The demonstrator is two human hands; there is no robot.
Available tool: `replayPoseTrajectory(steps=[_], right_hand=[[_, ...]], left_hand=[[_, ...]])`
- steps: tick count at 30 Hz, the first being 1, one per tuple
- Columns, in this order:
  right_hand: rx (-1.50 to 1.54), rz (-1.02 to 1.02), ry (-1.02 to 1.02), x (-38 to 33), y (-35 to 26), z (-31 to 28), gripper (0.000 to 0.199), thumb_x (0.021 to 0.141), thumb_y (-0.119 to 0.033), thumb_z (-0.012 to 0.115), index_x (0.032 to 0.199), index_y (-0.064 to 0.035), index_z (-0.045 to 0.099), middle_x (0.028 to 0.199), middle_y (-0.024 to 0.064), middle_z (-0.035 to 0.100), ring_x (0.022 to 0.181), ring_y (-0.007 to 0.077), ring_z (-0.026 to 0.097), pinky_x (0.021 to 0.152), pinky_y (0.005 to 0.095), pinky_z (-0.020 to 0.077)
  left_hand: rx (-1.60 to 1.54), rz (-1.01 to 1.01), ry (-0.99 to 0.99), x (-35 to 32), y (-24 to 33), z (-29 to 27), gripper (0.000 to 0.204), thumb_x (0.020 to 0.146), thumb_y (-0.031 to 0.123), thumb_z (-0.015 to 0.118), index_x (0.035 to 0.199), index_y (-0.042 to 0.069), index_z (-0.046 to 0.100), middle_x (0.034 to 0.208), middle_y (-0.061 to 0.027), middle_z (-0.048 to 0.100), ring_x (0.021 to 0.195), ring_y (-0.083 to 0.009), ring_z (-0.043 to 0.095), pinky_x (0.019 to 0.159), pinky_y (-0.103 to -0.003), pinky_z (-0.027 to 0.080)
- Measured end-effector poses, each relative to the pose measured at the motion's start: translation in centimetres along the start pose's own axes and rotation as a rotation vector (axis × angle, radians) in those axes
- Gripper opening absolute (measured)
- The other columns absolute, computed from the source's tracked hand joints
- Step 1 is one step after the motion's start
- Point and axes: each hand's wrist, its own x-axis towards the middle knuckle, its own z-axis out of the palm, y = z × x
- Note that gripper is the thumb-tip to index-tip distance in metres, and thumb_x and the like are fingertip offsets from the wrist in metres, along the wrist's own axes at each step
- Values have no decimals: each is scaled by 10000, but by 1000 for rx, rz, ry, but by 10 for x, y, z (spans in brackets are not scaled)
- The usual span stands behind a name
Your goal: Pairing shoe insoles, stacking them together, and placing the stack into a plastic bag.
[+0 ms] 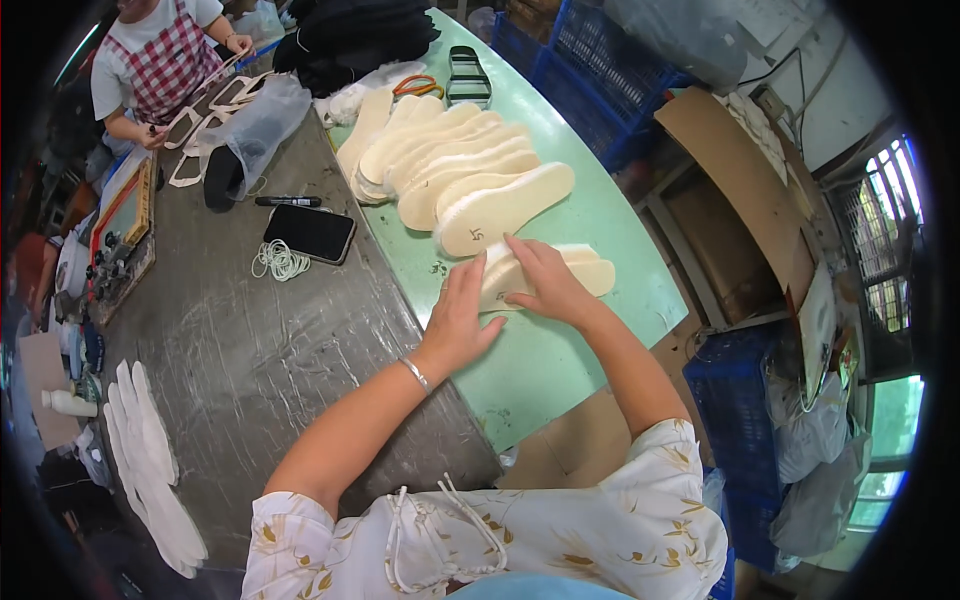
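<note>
Insoles (588, 276), cream in colour, are stacked in a small overlapping pile on the green part of the table (530, 365), directly at the hands. All directions are taken from this pile, with 12 o'clock at the far side. The left hand (460, 315) is held open at the heel end, at 9 o'clock, with its thumb spread away from the fingers. The right hand (550, 285) is laid across the pile, its thumb and fingers spread apart; whether the pile is gripped cannot be told. The two hands are held close together.

At 11 o'clock, a longer fanned row (520, 205) of similar insoles is arranged, the nearest one being placed just beside the fingertips. Beyond this row, orange-handled scissors (418, 87) and a dark open frame (468, 78) are set down. Between 9 and 10 o'clock, on the dark grey part of the table, a phone (315, 232), a coil of pale cord (280, 260) and a black marker (288, 201) are grouped. White gloves (150, 465) are laid at 8 o'clock. At 10 o'clock, strapped pieces (190, 135) are handled by a co-worker (165, 60).
</note>
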Motion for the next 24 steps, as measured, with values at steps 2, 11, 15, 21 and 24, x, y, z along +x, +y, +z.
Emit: replayPoseTrajectory(steps=[2, 11, 15, 21, 24], right_hand=[[-25, -3, 11, 0, -6, 2, 896, 683, -190, 819, 1442, -57, 361, 1176, 162, 527, 1093, 350, 519, 940, 433, 418], [183, 70, 206, 102, 73, -22, 525, 819, -271, 740, 1257, -30, 578, 1157, 169, 607, 1101, 314, 576, 943, 368, 457], [-89, 88, 135, 107, 75, -9, 333, 869, -368, 639, 936, -52, 722, 888, 175, 670, 857, 353, 637, 783, 422, 500], [306, 241, -15, 81, 35, -19, 256, 911, -236, 578, 849, 2, 650, 831, 127, 631, 749, 291, 593, 692, 365, 475], [468, 483, -112, 108, 34, -24, 276, 918, -252, 596, 972, 12, 657, 968, 139, 658, 910, 319, 615, 798, 364, 490]], left_hand=[[69, -93, 24, 0, -1, -1, 826, 709, 115, 787, 1412, 22, 362, 1171, -186, 520, 1057, -390, 544, 884, -431, 474], [136, -97, 21, 48, -30, 6, 412, 750, 124, 733, 1101, 21, 544, 1181, -208, 534, 1112, -409, 511, 928, -470, 432], [335, -39, 104, 49, -24, 3, 571, 732, 166, 754, 1237, 27, 526, 1506, -240, 246, 1408, -434, 205, 1118, -547, 219], [363, -126, -75, 55, -16, -25, 952, 629, 286, 836, 1397, -12, 360, 1208, -157, 487, 1149, -328, 472, 980, -424, 373], [345, -95, -65, 47, -20, -26, 714, 609, 228, 841, 1195, 2, 503, 1093, -149, 505, 1051, -341, 506, 875, -417, 420]])
